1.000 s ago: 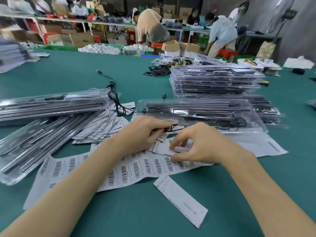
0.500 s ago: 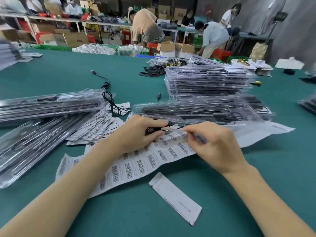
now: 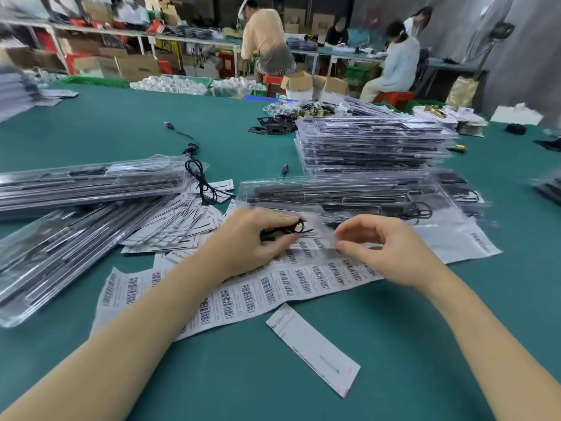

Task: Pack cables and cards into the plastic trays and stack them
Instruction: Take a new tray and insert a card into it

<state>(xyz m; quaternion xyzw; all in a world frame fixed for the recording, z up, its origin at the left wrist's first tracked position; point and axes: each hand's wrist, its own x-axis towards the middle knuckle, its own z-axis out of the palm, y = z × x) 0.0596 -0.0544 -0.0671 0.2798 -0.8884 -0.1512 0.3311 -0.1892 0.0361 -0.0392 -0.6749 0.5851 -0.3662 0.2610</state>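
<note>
Left hand [image 3: 255, 238] grips a small coiled black cable [image 3: 285, 230] between thumb and curled fingers, low over the barcode sheet [image 3: 273, 287] near the middle of the surface [image 3: 121, 126]. Right hand [image 3: 376, 247] hovers just beside it, thumb and forefinger drawn together in a pinch; a blurred clear film seems to lie between them, but whether anything is held cannot be told.

The open tray [image 3: 349, 196] lies just beyond both hands, with dark parts and a coiled cable already seated toward its right end. Behind it stands the stack [image 3: 370, 147] of filled trays; more trays [image 3: 85, 183] and a fan of cards [image 3: 182, 223] lie toward the left edge, and one loose card [image 3: 312, 347] lies near the front edge.

The step in hand appears to be readying the cable for its tray pocket. To do it well:
- keep the coil tight so that no loop springs out over the tray rim;
- bring the coil over a free pocket and press it flat;
- lay a card flat on it afterwards, so the tray will likely stack level.
</note>
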